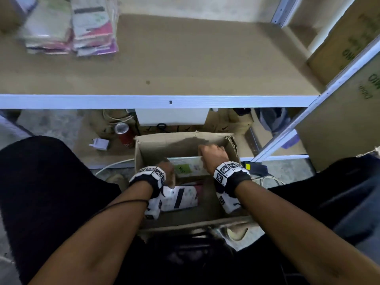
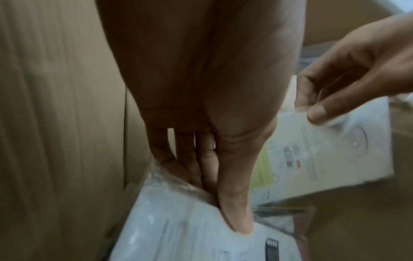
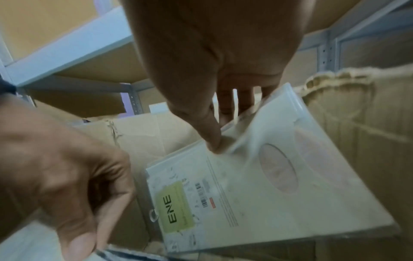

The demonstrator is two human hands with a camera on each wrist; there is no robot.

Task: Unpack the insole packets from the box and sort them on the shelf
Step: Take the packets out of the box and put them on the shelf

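An open cardboard box (image 1: 181, 146) sits between my knees below the shelf (image 1: 174, 64). My right hand (image 1: 212, 156) pinches the top edge of a white insole packet with a green label (image 1: 188, 167), which is tilted up inside the box. In the right wrist view its thumb (image 3: 213, 139) presses on the packet (image 3: 268, 194). My left hand (image 1: 169, 176) reaches down at the box's left side. There its thumb and fingers (image 2: 232, 208) pinch the plastic edge of a second white packet with a black stripe (image 1: 181, 198), which lies flat. Two stacks of packets (image 1: 70, 29) stand on the shelf's far left.
A white metal rail (image 1: 144, 101) edges the shelf. The lower level holds a red can (image 1: 125, 134), a white plug (image 1: 100, 144) and cables. Large cardboard boxes (image 1: 349, 48) fill the bay at the right. My dark-clad legs flank the box.
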